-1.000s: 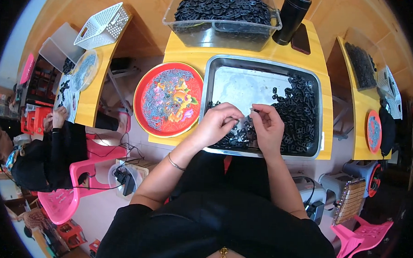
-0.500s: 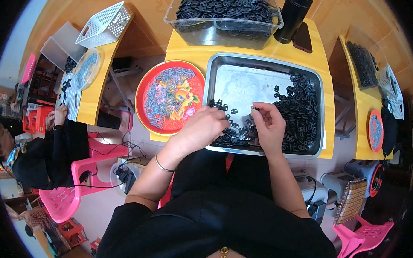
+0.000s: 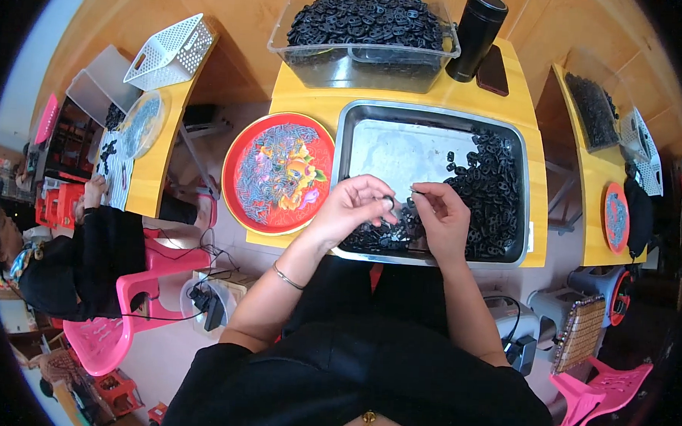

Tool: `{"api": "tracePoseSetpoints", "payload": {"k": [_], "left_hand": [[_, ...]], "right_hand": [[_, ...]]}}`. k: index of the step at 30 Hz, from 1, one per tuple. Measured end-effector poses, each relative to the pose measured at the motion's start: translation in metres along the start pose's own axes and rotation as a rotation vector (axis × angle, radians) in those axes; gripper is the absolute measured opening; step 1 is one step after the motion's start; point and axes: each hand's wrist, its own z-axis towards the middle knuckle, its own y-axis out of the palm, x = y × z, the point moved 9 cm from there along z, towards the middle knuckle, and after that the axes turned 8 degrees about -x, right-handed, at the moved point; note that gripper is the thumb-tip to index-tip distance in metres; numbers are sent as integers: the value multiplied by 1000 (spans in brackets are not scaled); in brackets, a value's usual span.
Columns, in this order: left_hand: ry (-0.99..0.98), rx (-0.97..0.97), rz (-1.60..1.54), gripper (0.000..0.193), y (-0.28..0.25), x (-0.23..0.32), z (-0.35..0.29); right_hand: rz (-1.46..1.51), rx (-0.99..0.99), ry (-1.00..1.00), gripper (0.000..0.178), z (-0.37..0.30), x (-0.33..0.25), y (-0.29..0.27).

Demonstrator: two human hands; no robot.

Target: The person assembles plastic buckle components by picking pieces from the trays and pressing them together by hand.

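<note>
My left hand (image 3: 359,208) is raised over the near left part of a metal tray (image 3: 415,257), its thumb and fingers pinching a small black plastic piece (image 3: 389,203). Close beside it, my right hand (image 3: 443,216) has thumb and forefinger pressed together over the tray; a tiny pale tip shows there, too small to name. Loose black two-holed pieces (image 3: 494,197) are heaped along the tray's right side, and more lie under my hands. Left of the tray, a red round dish (image 3: 235,159) with a flower pattern holds many small grey metal pins or screws (image 3: 256,198).
Behind the tray stands a clear bin (image 3: 362,71) full of black pieces, beside a black flask (image 3: 476,36) and a dark phone (image 3: 493,71). A person (image 3: 73,254) sits at another table on the left. A pink chair (image 3: 603,396) stands at the right.
My left hand has lifted from the pieces in the tray with a black piece in its fingers and come nearer my right hand. My right hand stays in its pinch. The view has shifted slightly.
</note>
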Motion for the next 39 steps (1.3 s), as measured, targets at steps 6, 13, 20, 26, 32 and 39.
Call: {"api": "tracePoseSetpoints", "payload": {"k": [6,13,20,26,32,39], "left_hand": [[-27,92,-325,23,-15,-28,5],[-34,102,-325,21,-16,-33,5],[8,113,-364,22,-16,-31,6],[-10,170,-331,19,-17,-27,4],[113,154,-259,8,-26,-30,5],[69,195,-351,11,-23,-26,2]], "right_hand": [[-67,-59,58,14,0,11,3],[-16,-90,137,15,-1,17,8],[-54,-165,103,17,0,17,15],[-66,-97,71,15,1,15,10],[-121,-131,64,14,-2,11,13],[-175,-171,48,14,1,3,18]]}}
